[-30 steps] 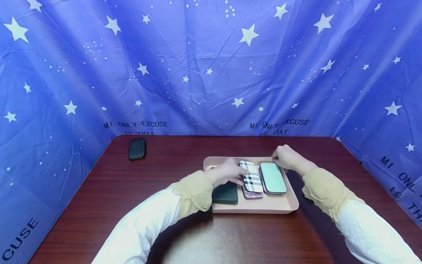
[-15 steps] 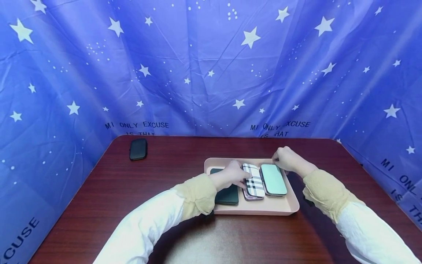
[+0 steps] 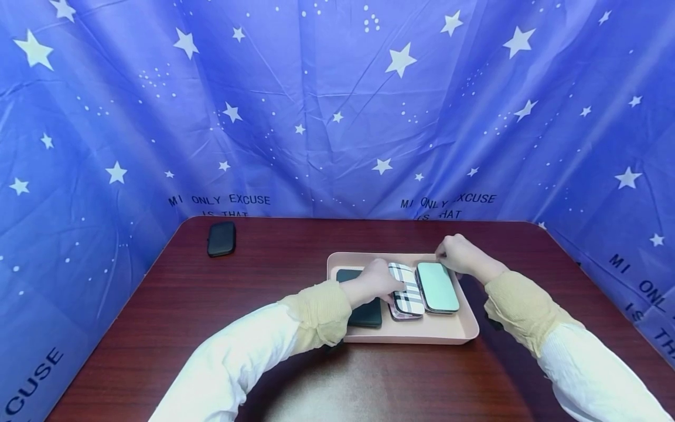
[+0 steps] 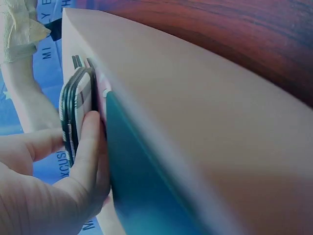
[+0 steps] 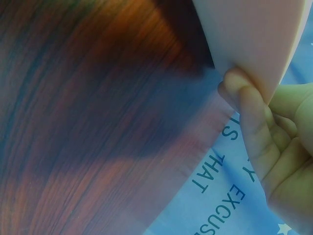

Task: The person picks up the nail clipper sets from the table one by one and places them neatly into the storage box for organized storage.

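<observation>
My left hand pinches a plaid hard case between thumb and fingers, over the middle of a beige tray. Under the plaid case a pink patterned case peeks out at its near end. In the left wrist view the thumb lies on the plaid face of the case, with fingers on its other side. My right hand grips the tray's far right corner, its thumb and fingers on the wall in the right wrist view. Beside the plaid case lies a mint green case.
A dark green case lies in the tray's left part, partly hidden by my left hand. Far left on the brown wooden table lies a black case. A blue starry curtain hangs behind the table.
My left hand has shifted slightly right, and the plaid case has moved a little right and nearer with it. The right hand stays on the tray's corner.
</observation>
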The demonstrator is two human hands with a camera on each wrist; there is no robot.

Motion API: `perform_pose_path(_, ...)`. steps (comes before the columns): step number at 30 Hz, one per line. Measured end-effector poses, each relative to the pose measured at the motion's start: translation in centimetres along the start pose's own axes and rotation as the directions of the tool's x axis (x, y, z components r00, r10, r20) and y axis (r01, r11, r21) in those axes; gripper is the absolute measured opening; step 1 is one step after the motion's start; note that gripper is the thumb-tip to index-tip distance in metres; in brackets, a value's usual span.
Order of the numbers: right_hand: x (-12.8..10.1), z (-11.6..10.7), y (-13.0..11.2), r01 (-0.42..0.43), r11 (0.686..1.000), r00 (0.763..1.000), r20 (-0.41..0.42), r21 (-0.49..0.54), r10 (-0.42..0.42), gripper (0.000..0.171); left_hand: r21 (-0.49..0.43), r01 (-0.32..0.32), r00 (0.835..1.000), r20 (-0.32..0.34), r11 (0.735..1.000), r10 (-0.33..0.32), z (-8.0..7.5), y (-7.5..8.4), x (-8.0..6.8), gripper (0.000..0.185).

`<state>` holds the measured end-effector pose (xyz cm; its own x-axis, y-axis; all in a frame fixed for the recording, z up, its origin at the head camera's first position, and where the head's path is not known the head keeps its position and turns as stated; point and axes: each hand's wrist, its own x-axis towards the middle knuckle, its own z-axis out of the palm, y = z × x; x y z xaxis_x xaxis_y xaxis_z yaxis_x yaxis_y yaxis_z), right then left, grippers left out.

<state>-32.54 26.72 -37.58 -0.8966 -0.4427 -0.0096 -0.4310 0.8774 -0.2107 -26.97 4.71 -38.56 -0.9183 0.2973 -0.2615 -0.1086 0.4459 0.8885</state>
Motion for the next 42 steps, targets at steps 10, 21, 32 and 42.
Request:
perform_pose_path(10, -0.2, -0.1, 0.0, 0.02, 1.0, 1.0, -0.012, 0.011, -0.02, 0.02, 0.272, -0.015, 0.999, 0.041, 0.962, 0.004, -0.1, 0.8, 0.3, 0.023)
perform_pose_path(21, -0.3, -0.2, -0.2, 0.031, 0.999, 0.999, -0.019, -0.005, -0.031, 0.024, 0.499, -0.072, 0.996, -0.002, 0.864, 0.084, -0.2, 1.8, -0.8, 0.023)
perform_pose_path(32, -0.2, -0.2, -0.1, 0.027, 1.0, 0.999, -0.019, -0.01, -0.027, 0.019, 0.547, -0.064, 0.998, 0.012, 0.835, 0.069, -0.5, 2.2, -0.9, 0.026)
perform_pose_path(42, -0.2, 0.0, 0.0, 0.028, 1.0, 0.999, -0.025, 0.008, -0.028, 0.019, 0.408, 0.002, 0.998, 0.049, 0.913, -0.025, -1.1, 1.5, -0.3, 0.023)
